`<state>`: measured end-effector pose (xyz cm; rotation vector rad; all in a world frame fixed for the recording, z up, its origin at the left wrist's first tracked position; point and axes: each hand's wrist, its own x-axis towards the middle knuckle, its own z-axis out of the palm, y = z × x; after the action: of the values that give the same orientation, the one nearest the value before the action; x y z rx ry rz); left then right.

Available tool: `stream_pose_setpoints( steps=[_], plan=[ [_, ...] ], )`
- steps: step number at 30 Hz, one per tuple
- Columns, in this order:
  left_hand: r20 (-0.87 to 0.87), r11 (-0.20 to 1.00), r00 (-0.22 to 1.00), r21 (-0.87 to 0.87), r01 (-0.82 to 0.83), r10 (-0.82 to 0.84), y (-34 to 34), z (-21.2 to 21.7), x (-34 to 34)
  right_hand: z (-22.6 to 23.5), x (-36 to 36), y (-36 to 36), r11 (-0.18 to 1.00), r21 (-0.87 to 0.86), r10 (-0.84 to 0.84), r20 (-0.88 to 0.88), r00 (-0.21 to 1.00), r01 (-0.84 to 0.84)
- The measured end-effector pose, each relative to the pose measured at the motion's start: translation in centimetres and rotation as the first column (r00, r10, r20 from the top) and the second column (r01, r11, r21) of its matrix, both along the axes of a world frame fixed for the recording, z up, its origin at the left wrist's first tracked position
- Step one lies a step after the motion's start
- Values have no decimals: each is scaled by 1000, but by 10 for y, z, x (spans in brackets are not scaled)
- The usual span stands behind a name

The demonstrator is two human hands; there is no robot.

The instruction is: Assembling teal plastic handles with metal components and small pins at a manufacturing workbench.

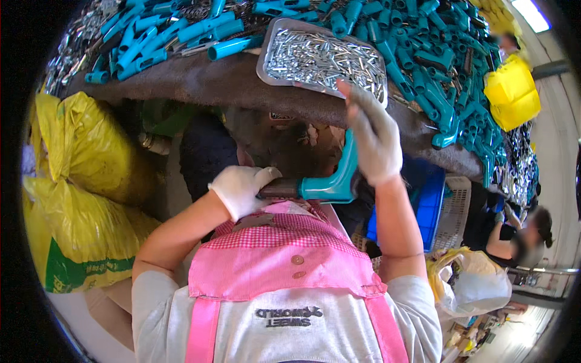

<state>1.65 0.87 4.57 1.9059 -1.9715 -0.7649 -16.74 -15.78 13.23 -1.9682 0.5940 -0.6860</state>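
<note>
My left hand [245, 189], in a white glove, is wrapped round the dark barrel of a teal pistol-shaped plastic handle [331, 186], held level in front of my apron. The handle's curved teal grip bends up and away from me on the right. Beside that grip my right hand [374, 136], also gloved, is raised with its fingers stretched out; nothing shows in it. Its fingertips reach the near edge of a clear plastic tray [264, 68] on the table, which holds many small silvery metal pins [327, 57].
Teal plastic handles [417, 54] lie heaped across the brown cloth-covered table [181, 78]. Yellow sacks [91, 206] stand at the left. A blue crate [433, 209], a white basket [457, 209] and an open bag [478, 284] are at the right. Another person [514, 239] sits farther right.
</note>
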Motion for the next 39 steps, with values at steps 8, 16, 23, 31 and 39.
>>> stream_pose_setpoints(
  steps=[8,16,23,31,39],
  plan=[
    [-108,985,993,-172,30,-49,-4,8,-2,15,-2,1,947,-299,166,140,976,-118],
    [-237,995,972,-91,-30,7,-9,9,-10,39,-4,15,905,-398,218,123,968,-153],
    [-224,955,940,-92,-283,257,-15,10,-7,27,-22,18,938,-253,271,112,956,-236],
    [-154,972,960,-1,-235,232,-26,19,4,15,-33,30,974,-38,227,167,959,-224],
    [-10,979,1000,-203,-22,20,-28,29,13,11,-20,-18,521,-670,407,-350,844,-529]
  ],
)
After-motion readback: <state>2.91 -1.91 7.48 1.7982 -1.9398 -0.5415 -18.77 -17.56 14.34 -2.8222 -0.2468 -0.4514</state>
